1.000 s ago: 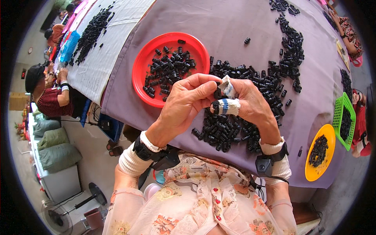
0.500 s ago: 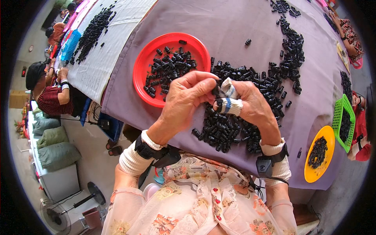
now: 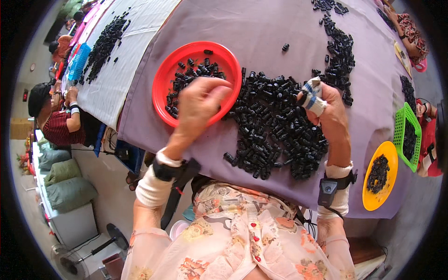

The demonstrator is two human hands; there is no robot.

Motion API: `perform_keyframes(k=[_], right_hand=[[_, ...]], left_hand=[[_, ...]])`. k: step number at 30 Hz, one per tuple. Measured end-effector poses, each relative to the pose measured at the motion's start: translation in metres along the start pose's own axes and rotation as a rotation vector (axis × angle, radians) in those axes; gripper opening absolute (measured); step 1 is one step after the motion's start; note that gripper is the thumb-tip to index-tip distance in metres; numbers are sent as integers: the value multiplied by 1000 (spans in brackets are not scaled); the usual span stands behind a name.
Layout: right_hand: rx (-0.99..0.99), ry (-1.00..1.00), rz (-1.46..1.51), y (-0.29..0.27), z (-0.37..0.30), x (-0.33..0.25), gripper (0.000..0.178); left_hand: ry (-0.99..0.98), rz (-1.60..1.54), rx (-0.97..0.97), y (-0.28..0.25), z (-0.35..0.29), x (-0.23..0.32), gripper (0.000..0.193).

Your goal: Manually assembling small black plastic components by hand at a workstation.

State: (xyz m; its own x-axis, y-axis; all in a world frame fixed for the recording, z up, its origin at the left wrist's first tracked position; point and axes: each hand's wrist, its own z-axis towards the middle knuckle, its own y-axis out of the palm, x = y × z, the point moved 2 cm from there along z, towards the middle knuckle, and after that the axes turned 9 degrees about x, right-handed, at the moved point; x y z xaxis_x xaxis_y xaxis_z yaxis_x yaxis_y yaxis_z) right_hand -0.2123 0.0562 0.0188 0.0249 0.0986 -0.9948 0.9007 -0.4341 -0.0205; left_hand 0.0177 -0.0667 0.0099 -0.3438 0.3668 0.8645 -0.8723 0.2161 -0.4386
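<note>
A red plastic basin holds many small black cylindrical plastic parts. Above it is my left hand, slightly smeared by motion, its fingers curled in; whatever they hold is hidden. To the right, my right hand hovers over the edge of a big heap of the same black parts. White knit finger covers with blue stripes sit on its thumb and finger. Those digits are drawn together, with something small and dark at their tips that I cannot make out. The hands are well apart.
A yellow plate of black scraps and a green basket stand at the right. More black parts trail toward the far side. A co-worker sits at a pale table on the left, near a blue basket.
My hands were together over the heap and have separated. The left has moved left over the red basin, the right has moved right. The whole view has shifted slightly.
</note>
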Motion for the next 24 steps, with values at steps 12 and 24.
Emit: perform_keyframes(k=[12, 24], right_hand=[[1, 52, -116, -3, -12, 16, 5], [-142, -87, -78, 31, -6, 9, 20]], left_hand=[[302, 303, -229, 99, -13, -11, 18], [-194, -315, -454, 24, -9, 47, 18]])
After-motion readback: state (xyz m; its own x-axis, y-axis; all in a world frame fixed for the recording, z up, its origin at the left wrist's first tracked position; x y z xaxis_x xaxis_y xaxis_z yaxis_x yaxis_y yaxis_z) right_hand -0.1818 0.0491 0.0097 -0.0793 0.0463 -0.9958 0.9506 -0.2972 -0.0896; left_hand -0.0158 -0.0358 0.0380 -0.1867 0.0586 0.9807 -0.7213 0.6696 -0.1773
